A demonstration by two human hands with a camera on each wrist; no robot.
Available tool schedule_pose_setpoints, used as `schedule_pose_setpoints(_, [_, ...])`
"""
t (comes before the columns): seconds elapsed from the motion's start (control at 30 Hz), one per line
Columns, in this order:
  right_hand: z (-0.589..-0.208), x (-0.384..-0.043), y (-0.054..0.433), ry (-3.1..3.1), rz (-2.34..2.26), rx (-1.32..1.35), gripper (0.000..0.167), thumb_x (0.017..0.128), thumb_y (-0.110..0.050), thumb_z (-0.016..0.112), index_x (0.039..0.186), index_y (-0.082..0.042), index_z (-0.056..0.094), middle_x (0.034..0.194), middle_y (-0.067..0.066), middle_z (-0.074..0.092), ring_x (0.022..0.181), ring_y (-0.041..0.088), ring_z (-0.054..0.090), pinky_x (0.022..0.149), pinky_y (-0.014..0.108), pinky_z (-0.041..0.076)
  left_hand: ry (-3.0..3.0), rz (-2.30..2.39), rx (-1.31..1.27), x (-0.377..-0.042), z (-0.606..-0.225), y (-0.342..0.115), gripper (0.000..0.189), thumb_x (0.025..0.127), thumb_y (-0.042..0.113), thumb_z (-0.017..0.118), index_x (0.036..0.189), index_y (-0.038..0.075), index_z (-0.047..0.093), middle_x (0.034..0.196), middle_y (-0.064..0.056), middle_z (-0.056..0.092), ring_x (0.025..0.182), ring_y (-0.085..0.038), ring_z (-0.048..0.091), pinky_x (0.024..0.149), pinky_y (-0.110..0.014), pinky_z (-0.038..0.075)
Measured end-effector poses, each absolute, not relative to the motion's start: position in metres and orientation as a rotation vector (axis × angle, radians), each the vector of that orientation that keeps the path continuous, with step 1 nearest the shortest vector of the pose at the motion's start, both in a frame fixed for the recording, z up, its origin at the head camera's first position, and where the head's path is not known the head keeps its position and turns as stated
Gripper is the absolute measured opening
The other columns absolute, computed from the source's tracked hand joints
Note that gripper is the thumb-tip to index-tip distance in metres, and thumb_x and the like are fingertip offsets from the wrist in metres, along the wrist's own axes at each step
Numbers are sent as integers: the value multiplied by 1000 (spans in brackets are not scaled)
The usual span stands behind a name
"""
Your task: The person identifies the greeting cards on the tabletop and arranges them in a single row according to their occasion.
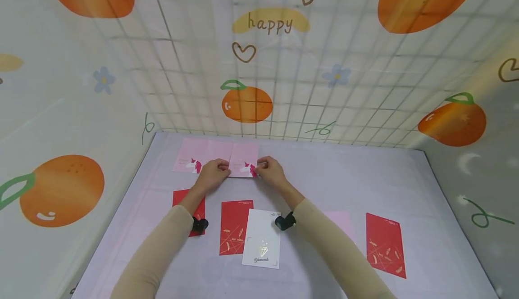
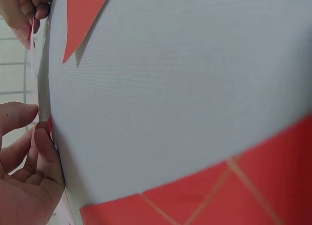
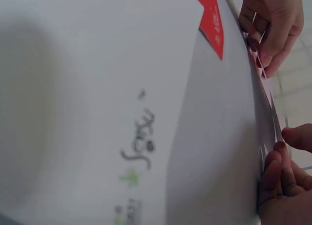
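Nearest me, 2 beige sleeves (image 1: 152, 254) reach over the bench (image 1: 332, 173), where a white card (image 1: 261, 233) overlaps a red card (image 1: 233, 220). Farther off, toward the bench's back edge, I have the left hand (image 1: 211, 175) and right hand (image 1: 272, 171) with fingers pinching opposite sides of a pink unicorn card (image 1: 244, 155). Another pink card (image 1: 192, 151) lies just left; I can't tell whether they touch. Uneven pressure could bow the held card, I'd judge, and a leftward drift could ride over its neighbour.

Printed curtains (image 1: 284, 74) around a table (image 1: 344, 177) make this a booth (image 1: 61, 123)
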State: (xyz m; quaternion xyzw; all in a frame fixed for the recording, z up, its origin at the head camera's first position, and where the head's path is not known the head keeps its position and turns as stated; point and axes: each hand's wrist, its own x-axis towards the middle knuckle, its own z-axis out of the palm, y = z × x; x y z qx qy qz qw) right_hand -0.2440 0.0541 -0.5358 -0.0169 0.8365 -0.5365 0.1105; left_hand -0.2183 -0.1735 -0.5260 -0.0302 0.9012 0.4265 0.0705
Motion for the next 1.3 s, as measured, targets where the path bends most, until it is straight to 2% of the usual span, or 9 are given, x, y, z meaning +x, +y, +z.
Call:
schedule_pose_setpoints(0.97, [-536, -244, 53, 2502, -1486, 8, 31, 91, -20, 71, 118, -5, 62, 95, 7, 63, 79, 22, 60, 71, 30, 55, 2692, 1244, -92, -218, -529, -171, 42, 95, 23, 69, 132, 6, 61, 121, -13, 65, 109, -30, 62, 92, -43, 54])
schedule_pose_setpoints(1.3, [-533, -242, 56, 2488, -1513, -21, 32, 93, -21, 70, 119, -6, 61, 99, 8, 65, 80, 21, 62, 74, 32, 56, 2716, 1275, -49, -214, -525, -171, 44, 93, 24, 71, 133, 7, 61, 121, -13, 64, 108, -31, 63, 88, -43, 56])
